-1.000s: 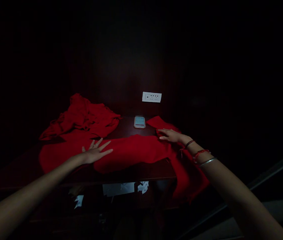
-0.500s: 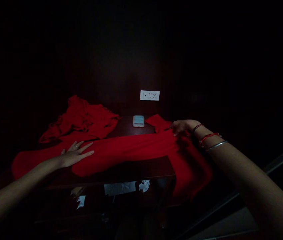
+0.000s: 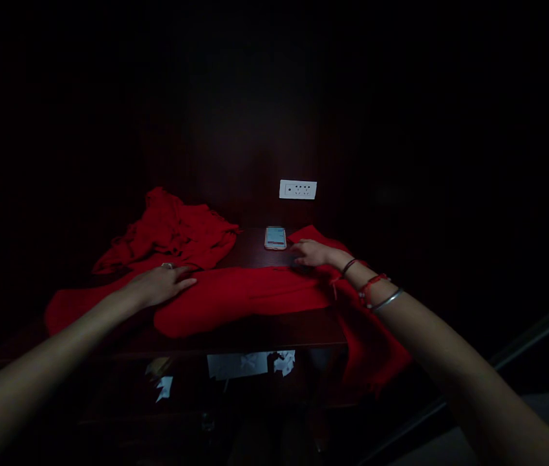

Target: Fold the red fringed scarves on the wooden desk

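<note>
A long red scarf of thin cloth lies spread across the dark table, its right part hanging over the table's edge. My left hand rests on the scarf at its left, thumb out and apart from the fingers. My right hand is over the scarf's back edge at the right, fingers reaching left, close to a phone; nothing shows in them. Another part of the red cloth lies behind my right wrist. A crumpled red pile of cloth with fringes sits at the back left.
A lit phone lies at the back of the table. Above it a white wall socket is fixed to the dark wall. Under the tabletop are white papers on a shelf. The surroundings are very dark.
My right hand has moved left from the scarf's right end toward the phone. My left hand has shifted slightly right and up, its fingers less spread. The view has moved a little.
</note>
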`<state>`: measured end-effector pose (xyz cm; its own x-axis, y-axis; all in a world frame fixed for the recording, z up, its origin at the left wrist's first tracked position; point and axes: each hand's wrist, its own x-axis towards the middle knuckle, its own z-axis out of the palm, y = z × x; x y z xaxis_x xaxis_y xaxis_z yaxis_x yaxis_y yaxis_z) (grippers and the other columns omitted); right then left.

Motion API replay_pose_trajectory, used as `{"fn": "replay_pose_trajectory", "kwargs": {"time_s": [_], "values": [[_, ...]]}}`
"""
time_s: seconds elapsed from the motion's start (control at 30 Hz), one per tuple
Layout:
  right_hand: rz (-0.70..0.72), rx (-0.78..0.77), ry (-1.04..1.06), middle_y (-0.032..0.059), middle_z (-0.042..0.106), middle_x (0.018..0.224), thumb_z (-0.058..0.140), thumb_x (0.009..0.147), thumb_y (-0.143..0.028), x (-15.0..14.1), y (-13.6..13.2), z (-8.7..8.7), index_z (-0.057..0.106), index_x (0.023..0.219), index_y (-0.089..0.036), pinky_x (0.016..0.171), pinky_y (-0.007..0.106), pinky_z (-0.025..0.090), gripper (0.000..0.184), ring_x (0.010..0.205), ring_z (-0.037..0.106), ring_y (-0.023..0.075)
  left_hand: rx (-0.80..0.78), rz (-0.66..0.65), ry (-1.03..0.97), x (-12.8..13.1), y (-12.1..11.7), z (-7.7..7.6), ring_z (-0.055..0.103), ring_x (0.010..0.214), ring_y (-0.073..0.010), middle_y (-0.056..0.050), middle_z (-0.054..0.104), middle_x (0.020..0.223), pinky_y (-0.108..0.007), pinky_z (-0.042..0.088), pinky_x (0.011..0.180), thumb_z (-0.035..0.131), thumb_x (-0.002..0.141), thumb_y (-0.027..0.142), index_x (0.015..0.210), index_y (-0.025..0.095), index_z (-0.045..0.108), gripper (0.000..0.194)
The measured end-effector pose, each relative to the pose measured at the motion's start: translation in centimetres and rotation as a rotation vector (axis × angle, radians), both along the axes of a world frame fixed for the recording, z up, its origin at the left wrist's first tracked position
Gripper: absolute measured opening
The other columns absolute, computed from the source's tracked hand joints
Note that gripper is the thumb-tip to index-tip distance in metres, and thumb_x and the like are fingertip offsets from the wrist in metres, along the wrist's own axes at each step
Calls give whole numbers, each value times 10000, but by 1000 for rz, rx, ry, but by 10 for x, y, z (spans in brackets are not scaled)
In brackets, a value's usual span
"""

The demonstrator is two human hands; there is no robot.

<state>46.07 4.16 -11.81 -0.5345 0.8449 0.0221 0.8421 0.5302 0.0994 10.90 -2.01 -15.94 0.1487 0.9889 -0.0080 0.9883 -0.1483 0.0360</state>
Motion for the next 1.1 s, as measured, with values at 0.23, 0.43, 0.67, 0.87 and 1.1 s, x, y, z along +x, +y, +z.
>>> {"fn": "replay_pose_trajectory", "kwargs": {"time_s": [0.23, 0.43, 0.67, 0.87, 1.1], "values": [[151, -294, 41, 67, 592, 953, 550, 688, -318, -68, 23, -45, 562, 987, -125, 696, 224, 386, 356, 823, 532, 169, -290, -131, -60, 1, 19, 14, 423, 1073, -204, -94, 408, 1234, -254, 332, 859, 367, 631, 604, 1216, 149, 376, 742], [233, -345, 274, 22, 561, 765, 480, 736, -273, -47, 29, -32, 549, 820, -120, 581, 199, 363, 187, 659, 474, 105, -366, -112, -143, -11, 37, 15, 391, 1097, -253, -97, 401, 1240, -313, 316, 871, 495, 548, 599, 1181, 193, 425, 755], [196, -323, 348, 22, 553, 717, 427, 763, -245, -31, 29, -25, 554, 777, -133, 625, 229, 365, 170, 659, 473, 116, -657, -150, -485, -15, 49, 12, 553, 837, -212, -39, 612, 962, -265, 403, 732, 614, 525, 423, 954, 178, 589, 494], [177, -364, 391, 107, 516, 1070, 488, 738, -345, -31, 19, -13, 510, 1053, -129, 819, 277, 345, 382, 952, 476, 186, -432, -283, -536, 1, 39, 40, 541, 814, -172, -12, 611, 917, -213, 381, 692, 576, 613, 359, 899, 177, 590, 339], [391, -539, 744, 23, 408, 1220, 676, 543, -350, -74, -6, 21, 344, 1221, -256, 867, 261, 341, 760, 1043, 420, 161, -19, -652, -86, 52, 37, 108, 529, 756, -128, 18, 608, 840, -188, 339, 685, 551, 691, 301, 864, 208, 592, 200]]}}
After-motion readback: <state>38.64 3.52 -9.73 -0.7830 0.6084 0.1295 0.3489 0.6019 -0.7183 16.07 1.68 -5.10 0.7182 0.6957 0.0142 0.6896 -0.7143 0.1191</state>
